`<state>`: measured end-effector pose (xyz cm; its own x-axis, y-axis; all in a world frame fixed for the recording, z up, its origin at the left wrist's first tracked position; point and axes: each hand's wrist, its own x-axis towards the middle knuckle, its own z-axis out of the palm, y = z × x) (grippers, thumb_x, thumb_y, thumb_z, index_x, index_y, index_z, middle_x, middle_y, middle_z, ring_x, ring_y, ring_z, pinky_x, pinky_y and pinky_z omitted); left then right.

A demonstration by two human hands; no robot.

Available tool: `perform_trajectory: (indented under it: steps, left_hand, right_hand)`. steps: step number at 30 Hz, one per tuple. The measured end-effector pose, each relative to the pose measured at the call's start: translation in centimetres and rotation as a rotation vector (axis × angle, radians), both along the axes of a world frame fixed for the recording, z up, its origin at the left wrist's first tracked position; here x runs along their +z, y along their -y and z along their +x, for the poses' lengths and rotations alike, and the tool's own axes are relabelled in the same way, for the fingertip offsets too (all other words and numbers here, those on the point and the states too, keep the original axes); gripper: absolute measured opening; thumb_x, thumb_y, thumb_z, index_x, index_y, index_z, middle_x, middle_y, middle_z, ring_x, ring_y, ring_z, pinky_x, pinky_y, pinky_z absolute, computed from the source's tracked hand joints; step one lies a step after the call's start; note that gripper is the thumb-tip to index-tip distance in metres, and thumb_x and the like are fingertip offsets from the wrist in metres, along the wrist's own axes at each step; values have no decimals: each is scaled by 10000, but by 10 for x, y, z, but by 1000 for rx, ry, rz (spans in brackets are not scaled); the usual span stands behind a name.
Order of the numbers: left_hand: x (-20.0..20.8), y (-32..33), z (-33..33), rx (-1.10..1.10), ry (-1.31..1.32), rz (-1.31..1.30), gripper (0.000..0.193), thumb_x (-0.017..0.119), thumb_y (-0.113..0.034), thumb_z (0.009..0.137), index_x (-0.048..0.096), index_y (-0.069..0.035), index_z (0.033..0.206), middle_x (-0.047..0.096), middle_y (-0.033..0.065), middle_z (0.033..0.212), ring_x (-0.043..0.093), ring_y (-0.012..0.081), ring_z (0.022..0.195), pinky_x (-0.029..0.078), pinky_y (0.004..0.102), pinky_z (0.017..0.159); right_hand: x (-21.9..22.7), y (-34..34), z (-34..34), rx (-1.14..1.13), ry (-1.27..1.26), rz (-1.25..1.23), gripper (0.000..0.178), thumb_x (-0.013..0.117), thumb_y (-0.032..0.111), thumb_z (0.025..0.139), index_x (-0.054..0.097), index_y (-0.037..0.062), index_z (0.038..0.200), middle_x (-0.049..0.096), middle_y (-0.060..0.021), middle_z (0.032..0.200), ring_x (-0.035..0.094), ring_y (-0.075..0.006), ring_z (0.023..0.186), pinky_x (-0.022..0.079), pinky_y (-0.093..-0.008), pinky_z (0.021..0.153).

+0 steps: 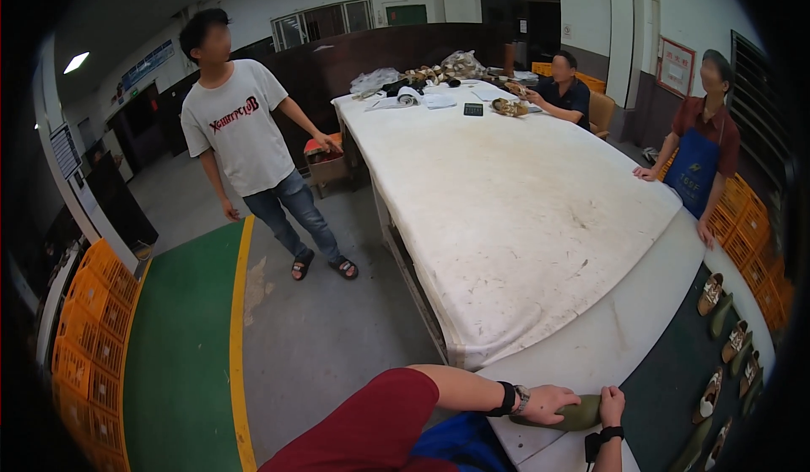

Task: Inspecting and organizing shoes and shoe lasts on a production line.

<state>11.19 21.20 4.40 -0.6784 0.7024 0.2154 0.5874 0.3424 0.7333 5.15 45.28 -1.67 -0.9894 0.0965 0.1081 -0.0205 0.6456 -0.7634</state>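
Observation:
An olive-green shoe last (pixel 579 416) lies on its side near the close edge of the white work surface. My left hand (pixel 550 404), with a watch at the wrist, is closed over its middle. At the last's right end my right hand (pixel 612 407) is closed around it, a black band on that wrist. Both palms and part of the last are hidden. Right of my hands, several shoes (pixel 710 394) and more green shoe lasts (pixel 720 316) stand in rows on a dark green belt-like strip (pixel 654 383).
A large table (pixel 506 219) under a stained white cloth stretches ahead. One person stands at its left, one at its right, and another sits at the far end near shoes (pixel 510 107) and plastic bags. Orange crates (pixel 93 337) are stacked at the left and right.

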Motion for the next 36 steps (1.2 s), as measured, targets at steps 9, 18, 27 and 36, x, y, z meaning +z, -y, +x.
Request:
perform_trajectory:
  steps: [9,18,27,36]
  left_hand:
    - [0,1,-2,4,-14,-10,455,572,-166,735,452,-35,1154,520,179,1081,539,363,949,454,423,806]
    - [3,-3,0,2,-16,-17,455,573,-165,731,453,-33,1149,524,183,1072,539,367,950,454,422,814]
    - [5,16,12,51,-45,-23,449,563,-184,735,458,-30,1144,525,166,1059,540,359,934,455,415,796]
    - [33,7,1,-4,-26,-56,424,609,-178,767,497,-38,1151,558,171,1107,554,342,991,457,373,854]
  right_hand:
    - [-4,0,-2,-20,3,-23,323,543,245,779,554,-51,650,507,-180,534,507,-229,498,400,-385,534]
    - [-7,-8,-3,-22,19,70,346,548,255,777,543,-62,639,502,-197,530,513,-250,490,403,-394,531]
    - [3,20,3,-28,-1,131,298,549,261,767,585,-30,707,585,-206,659,587,-337,626,440,-417,592]
    - [15,18,12,-150,8,88,268,529,276,725,650,40,764,625,-181,750,613,-346,723,482,-418,646]
